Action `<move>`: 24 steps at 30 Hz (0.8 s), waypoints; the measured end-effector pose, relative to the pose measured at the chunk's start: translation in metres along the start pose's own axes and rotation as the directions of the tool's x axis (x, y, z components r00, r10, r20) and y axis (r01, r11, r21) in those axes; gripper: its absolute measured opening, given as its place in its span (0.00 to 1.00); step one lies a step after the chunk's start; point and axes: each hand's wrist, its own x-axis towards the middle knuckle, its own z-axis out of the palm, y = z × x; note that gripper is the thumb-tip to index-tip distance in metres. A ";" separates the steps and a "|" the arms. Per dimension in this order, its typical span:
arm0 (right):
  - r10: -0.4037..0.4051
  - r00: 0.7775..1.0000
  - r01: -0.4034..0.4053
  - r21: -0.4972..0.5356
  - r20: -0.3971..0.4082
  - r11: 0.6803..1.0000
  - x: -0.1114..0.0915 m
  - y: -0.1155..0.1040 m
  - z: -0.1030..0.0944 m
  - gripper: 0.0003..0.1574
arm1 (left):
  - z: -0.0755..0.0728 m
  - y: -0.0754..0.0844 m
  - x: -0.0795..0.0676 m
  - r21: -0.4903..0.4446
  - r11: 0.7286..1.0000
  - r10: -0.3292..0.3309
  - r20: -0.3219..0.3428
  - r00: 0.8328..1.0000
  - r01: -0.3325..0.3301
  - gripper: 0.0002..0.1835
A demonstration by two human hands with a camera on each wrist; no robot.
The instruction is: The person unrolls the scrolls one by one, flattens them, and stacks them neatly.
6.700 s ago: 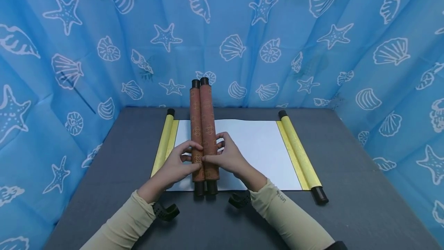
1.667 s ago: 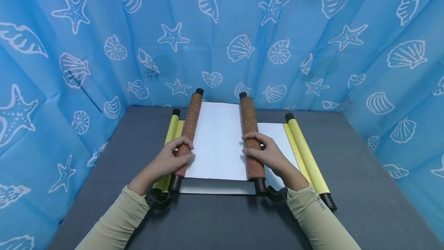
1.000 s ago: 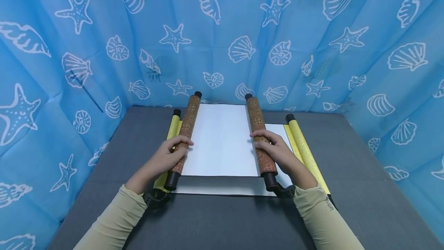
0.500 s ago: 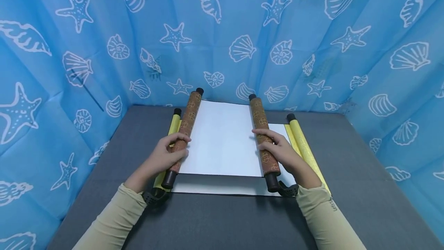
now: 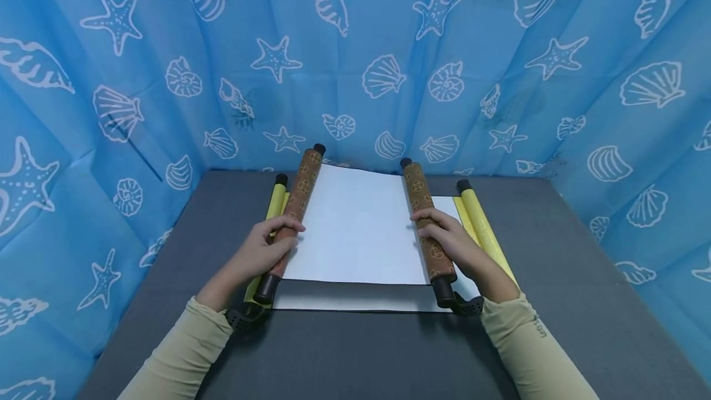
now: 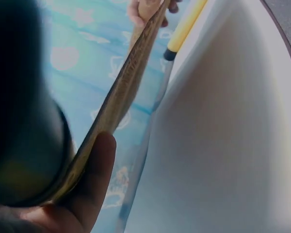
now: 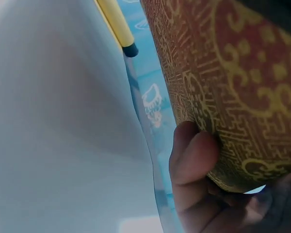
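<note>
A brown patterned scroll is spread partway, its white sheet [image 5: 361, 227] stretched between two rolls with black end knobs. My left hand [image 5: 266, 249] grips the left roll [image 5: 305, 184], thumb toward the sheet; my right hand [image 5: 450, 239] grips the right roll [image 5: 419, 190]. Both rolls tilt outward at their near ends. In the right wrist view, fingertips [image 7: 196, 155] curl round the gold-patterned roll [image 7: 233, 97]. The left wrist view has a thick dark shape covering its left side, a finger [image 6: 99, 165] beside the brown roll. Beneath the brown scroll lies a second, yellow-edged scroll, partly hidden.
The yellow scroll's right roller [image 5: 483, 218] and left roller [image 5: 276, 199] flank its white sheet [image 5: 355, 297] on the grey table [image 5: 355, 357]. A blue shell-print curtain [image 5: 355, 36] stands behind and along both sides. Black wrist cameras sit under both wrists.
The two brown rolls, earlier side by side, have been drawn apart, baring the white sheet. In the last second the right roll moved slightly further right; both hands keep their grip.
</note>
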 end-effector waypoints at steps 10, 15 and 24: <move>-0.067 0.998 0.067 -0.039 0.001 0.997 -0.008 0.007 -0.009 0.31 | 0.000 -0.002 -0.003 -0.025 0.999 0.042 0.060 0.997 -0.041 0.16; -0.037 0.999 0.037 0.005 -0.006 0.999 -0.017 0.011 -0.020 0.32 | -0.007 -0.003 -0.007 -0.053 0.997 0.054 0.099 0.994 -0.049 0.16; 0.025 0.999 -0.026 0.052 0.027 0.998 -0.031 0.014 -0.033 0.31 | -0.013 -0.006 -0.011 0.000 0.999 0.048 0.137 0.989 -0.048 0.13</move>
